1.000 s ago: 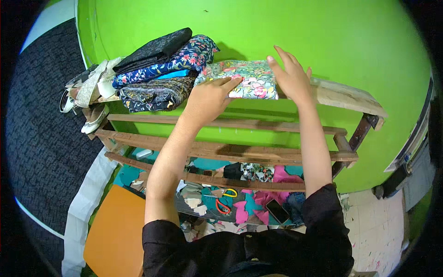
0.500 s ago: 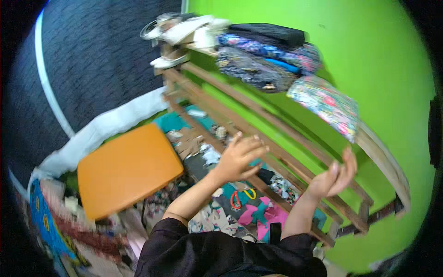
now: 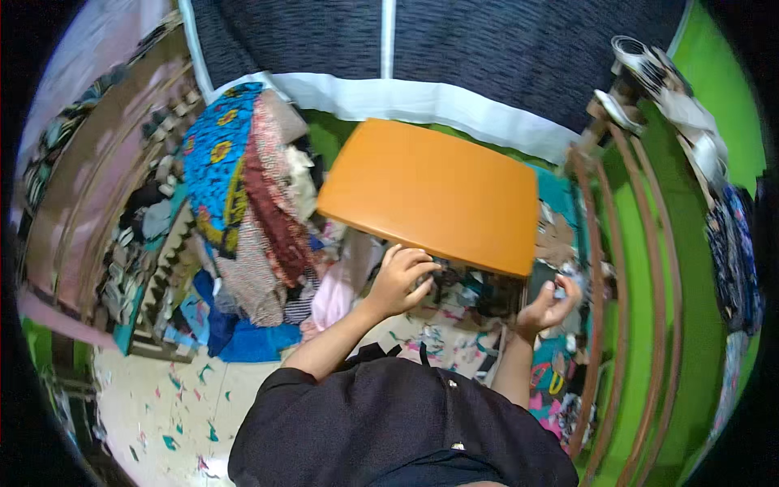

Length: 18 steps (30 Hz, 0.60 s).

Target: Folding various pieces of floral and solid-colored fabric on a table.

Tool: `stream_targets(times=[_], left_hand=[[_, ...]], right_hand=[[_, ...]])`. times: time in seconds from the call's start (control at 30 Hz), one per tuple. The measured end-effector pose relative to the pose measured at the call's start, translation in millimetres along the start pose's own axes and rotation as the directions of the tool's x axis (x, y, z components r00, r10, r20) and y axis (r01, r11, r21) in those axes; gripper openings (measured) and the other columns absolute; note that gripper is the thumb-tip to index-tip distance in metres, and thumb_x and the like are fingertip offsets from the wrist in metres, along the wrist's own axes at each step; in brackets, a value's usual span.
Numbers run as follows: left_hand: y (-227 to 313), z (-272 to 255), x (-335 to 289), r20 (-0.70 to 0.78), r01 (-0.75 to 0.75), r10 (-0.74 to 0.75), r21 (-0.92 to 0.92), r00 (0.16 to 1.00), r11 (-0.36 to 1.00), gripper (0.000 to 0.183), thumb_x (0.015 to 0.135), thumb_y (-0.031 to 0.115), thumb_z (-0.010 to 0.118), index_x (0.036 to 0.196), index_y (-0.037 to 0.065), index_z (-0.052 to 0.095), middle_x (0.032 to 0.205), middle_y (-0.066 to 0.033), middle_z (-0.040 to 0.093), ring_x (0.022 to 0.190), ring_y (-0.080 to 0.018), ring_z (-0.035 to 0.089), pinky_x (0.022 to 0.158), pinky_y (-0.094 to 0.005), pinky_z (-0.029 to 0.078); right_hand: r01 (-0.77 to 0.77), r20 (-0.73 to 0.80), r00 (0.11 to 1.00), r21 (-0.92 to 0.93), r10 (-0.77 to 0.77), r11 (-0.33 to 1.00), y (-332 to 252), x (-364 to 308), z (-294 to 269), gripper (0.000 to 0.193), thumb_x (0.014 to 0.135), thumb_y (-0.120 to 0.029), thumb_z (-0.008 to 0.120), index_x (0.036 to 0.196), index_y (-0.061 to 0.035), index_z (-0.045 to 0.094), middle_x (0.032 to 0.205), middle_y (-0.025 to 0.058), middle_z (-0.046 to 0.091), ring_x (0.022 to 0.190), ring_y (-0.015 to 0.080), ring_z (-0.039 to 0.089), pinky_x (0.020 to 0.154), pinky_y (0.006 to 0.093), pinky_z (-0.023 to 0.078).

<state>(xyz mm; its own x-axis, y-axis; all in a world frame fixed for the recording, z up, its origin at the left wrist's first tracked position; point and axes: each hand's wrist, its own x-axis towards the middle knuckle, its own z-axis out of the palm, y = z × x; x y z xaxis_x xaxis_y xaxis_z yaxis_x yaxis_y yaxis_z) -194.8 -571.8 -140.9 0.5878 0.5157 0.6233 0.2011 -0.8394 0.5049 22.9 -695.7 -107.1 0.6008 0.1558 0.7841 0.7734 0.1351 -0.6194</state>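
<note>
Left hand (image 3: 402,280): fingers curled loosely, empty, just below the near edge of the orange table (image 3: 434,195). Right hand (image 3: 548,307): palm up, fingers half-curled, empty (beside the brown wooden rack (image 3: 604,268)). Heap of patterned cloth (image 3: 243,203) left of the table.

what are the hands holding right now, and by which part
Nothing that can be made out. The left hand is curled, fingers bent, over the clothes below the orange table; the right hand is cupped palm-up and looks empty. A small item can't be ruled out.
</note>
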Motion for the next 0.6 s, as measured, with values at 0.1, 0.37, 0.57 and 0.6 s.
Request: stream_targets(times=[0.1,0.37,0.57,0.6], left_hand=[[-37.4,-57.7,-34.0,-0.065,0.091,-0.085,0.1,0.994,0.991,0.025,0.069,0.012,0.062,0.094,0.011,0.062,0.098,-0.0066,0.055,0.099,-0.024,0.051,0.091,-0.0439,0.033],[-117.6,-155.0,-104.7,-0.261,0.348,-0.288,0.226,0.921,0.91,0.016,0.072,0.014,0.061,0.088,0.011,0.062,0.093,-0.0057,0.055,0.095,-0.0235,0.052,0.087,-0.0416,0.033],[-183.0,-187.9,-167.3,-0.45,0.661,-0.513,0.285,0.731,0.694,0.019,0.07,0.015,0.063,0.089,0.011,0.064,0.095,-0.0065,0.057,0.094,-0.0251,0.052,0.084,-0.0383,0.035],[-193.5,-189.0,-179.7,-0.457,0.696,-0.543,0.297,0.705,0.654,0.02,0.07,0.016,0.063,0.09,0.012,0.063,0.096,-0.0066,0.057,0.095,-0.0251,0.051,0.084,-0.0385,0.035]], right_hand=[[-0.042,0.191,0.981,0.031,0.035,0.999,-36.9,-45.1,77.1,0.012,0.076,-0.005,0.052,0.087,0.0011,0.055,0.09,0.0144,0.051,0.086,0.0278,0.049,0.08,0.0366,0.04],[-0.016,0.537,0.839,0.192,-0.091,0.981,-100.3,-141.9,219.8,0.015,0.071,-0.003,0.056,0.086,-0.0015,0.058,0.09,0.0148,0.054,0.089,0.0298,0.05,0.082,0.0377,0.039],[-0.009,0.685,0.707,0.256,-0.175,0.967,-112.3,-174.2,284.5,0.017,0.07,-0.006,0.057,0.087,-0.0043,0.059,0.089,0.0124,0.052,0.085,0.0288,0.049,0.079,0.039,0.036],[0.016,0.714,0.674,0.24,-0.188,0.971,-111.3,-180.3,292.7,0.017,0.07,-0.007,0.057,0.087,-0.0048,0.059,0.09,0.0122,0.052,0.086,0.0287,0.049,0.08,0.039,0.036]])
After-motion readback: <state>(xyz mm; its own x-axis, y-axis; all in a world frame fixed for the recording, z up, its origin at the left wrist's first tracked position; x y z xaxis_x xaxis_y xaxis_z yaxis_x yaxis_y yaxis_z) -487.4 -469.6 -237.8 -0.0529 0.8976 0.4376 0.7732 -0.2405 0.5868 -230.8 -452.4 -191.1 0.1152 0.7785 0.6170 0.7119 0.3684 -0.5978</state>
